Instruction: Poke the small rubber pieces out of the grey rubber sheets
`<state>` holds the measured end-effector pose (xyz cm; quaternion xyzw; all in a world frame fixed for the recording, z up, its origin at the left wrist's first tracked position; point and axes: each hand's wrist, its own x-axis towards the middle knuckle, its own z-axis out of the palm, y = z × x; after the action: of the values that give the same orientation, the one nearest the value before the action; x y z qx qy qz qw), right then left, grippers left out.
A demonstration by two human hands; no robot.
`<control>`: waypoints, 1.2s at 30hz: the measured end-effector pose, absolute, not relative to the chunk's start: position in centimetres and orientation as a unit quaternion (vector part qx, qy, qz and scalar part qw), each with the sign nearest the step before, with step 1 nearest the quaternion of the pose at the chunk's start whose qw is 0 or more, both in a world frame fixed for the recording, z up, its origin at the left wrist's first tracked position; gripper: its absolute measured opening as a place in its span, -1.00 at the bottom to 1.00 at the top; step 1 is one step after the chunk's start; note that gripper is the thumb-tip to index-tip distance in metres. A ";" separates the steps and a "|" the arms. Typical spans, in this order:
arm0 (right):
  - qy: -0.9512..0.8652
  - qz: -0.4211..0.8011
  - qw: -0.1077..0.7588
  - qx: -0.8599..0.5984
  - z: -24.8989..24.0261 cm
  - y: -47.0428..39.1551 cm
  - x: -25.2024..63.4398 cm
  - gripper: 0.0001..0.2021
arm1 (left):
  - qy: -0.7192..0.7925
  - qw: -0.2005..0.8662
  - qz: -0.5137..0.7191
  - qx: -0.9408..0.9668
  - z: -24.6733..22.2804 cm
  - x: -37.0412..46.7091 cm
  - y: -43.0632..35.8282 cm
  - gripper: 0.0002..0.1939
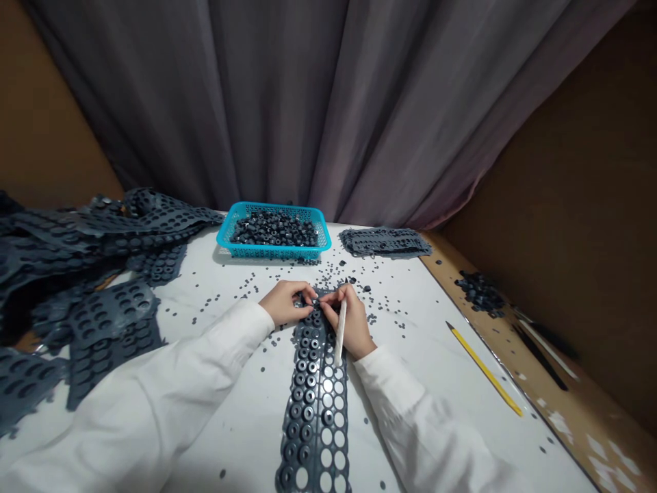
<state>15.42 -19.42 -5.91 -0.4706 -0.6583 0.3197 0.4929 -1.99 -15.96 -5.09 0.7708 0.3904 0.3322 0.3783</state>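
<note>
A long dark rubber sheet (319, 383) lies lengthwise in front of me, with rows of round holes. Ring-shaped rubber pieces sit in many of its left-hand holes, while most near holes on the right show white through them. My left hand (285, 302) is closed in a pinch at the sheet's far end; whatever is between its fingertips is too small to make out. Close beside it, my right hand (355, 323) pinches at the same spot. A white pencil-like stick (341, 332) with a dark tip is held in the right hand, slanting across the palm.
Behind the hands stands a blue basket (222, 239) full of small black rubber pieces. Stacked perforated sheets (384, 242) lie to its right, and heaped sheets (113, 315) fill the left. A yellow pencil (485, 370) rests at right. Small dark discs litter the white table (230, 411).
</note>
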 end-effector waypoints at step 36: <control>-0.637 0.371 0.507 -0.446 -5.9 -19.4 15.3 -0.72 | 0.458 0.213 0.435 0.746 -0.9 -2.9 -10.6 -0.80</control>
<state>15.27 -19.41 -5.85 -0.4459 -0.6372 0.3711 0.5074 -2.91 -10.61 -0.91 0.7456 0.4576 0.4352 0.2127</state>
